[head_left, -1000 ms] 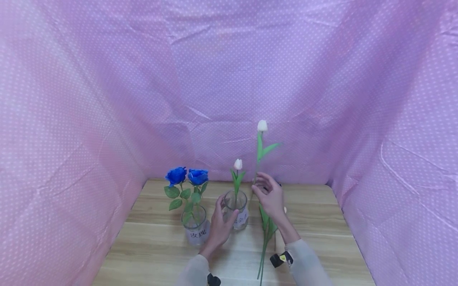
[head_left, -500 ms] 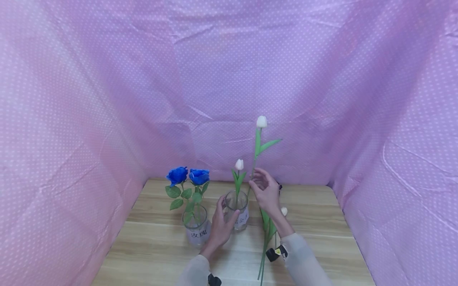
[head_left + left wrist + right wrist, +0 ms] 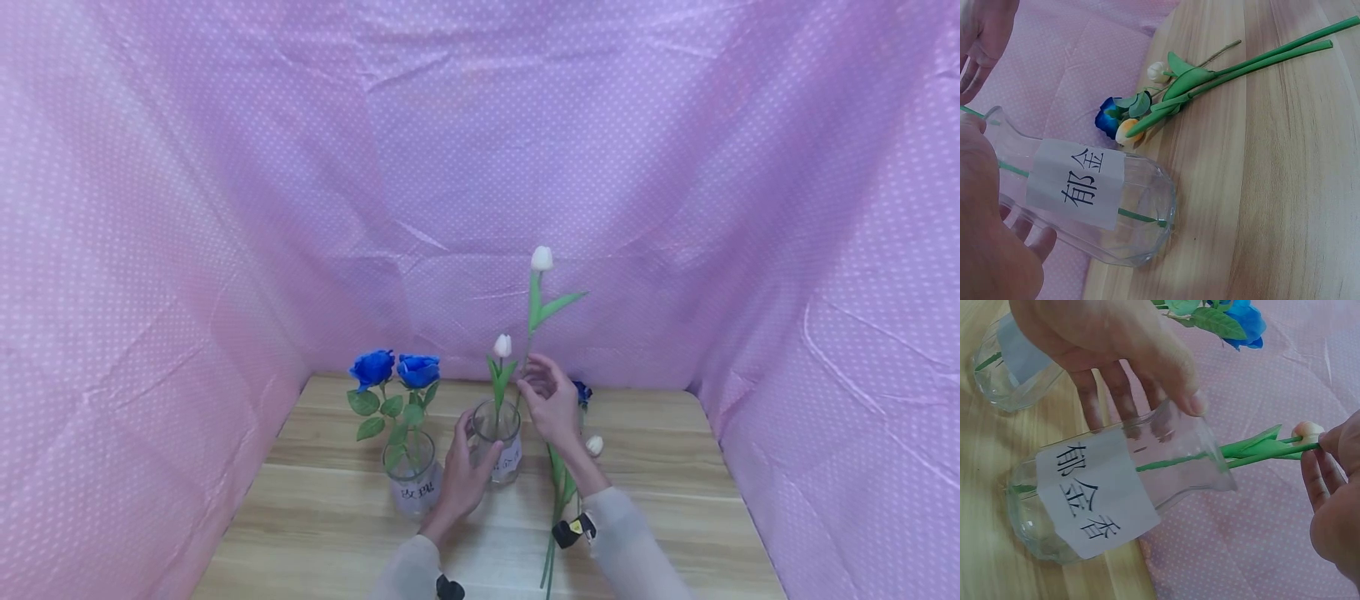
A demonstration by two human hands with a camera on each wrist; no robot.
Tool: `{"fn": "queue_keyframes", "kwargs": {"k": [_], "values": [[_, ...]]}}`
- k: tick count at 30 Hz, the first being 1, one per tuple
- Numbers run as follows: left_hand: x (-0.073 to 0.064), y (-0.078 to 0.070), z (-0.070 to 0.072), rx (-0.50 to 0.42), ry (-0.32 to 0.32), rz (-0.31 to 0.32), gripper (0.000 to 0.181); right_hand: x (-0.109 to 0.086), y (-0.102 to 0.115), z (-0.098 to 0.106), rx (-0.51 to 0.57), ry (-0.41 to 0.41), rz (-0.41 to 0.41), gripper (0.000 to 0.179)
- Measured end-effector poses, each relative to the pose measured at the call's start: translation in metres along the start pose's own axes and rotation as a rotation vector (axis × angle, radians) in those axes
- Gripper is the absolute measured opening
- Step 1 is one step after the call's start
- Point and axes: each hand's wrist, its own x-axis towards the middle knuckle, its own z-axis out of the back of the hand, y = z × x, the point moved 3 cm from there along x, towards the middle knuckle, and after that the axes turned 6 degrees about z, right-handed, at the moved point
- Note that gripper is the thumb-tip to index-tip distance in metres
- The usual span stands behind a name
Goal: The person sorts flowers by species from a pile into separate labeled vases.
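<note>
My left hand (image 3: 467,471) grips the neck of a clear glass vase (image 3: 1179,469) with a white label of black characters. One white tulip (image 3: 502,346) stands in this vase, its stem visible through the glass. Right of and above the mouth, my right hand (image 3: 553,408) pinches the stem of a second white tulip (image 3: 542,258), held upright. In the right wrist view, the lower end of that held stem (image 3: 1272,454) is at the vase's rim; whether it is inside the mouth I cannot tell.
To the left, another labelled glass vase (image 3: 411,492) holds two blue roses (image 3: 372,369). Right of the hands lie loose flowers: a blue rose (image 3: 1107,119), a white tulip (image 3: 1158,72) and a yellowish one (image 3: 1129,132). Pink dotted cloth (image 3: 480,167) surrounds the wooden table (image 3: 300,500).
My right hand has moved left toward the vase mouth, bringing the pinched tulip with it. The left hand stays on the vase.
</note>
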Motion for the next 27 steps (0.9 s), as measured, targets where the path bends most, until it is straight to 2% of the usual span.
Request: {"fn": "queue_keyframes", "kwargs": {"k": [13,19,24,27], "values": [[0.000,0.000,-0.001,-0.005,-0.017,-0.014,0.074,-0.018,-0.018,-0.004,-0.031,0.012,-0.023,0.052],[0.000,0.000,-0.001,-0.001,-0.014,-0.004,0.075,-0.026,-0.027,-0.006,-0.012,0.011,-0.074,0.048],[0.000,0.001,0.000,-0.003,-0.014,0.013,0.079,-0.032,-0.034,-0.006,-0.032,0.021,-0.084,0.045],[0.000,0.001,0.000,0.001,-0.018,0.003,0.079,-0.035,-0.036,-0.006,-0.045,0.022,-0.075,0.042]]}}
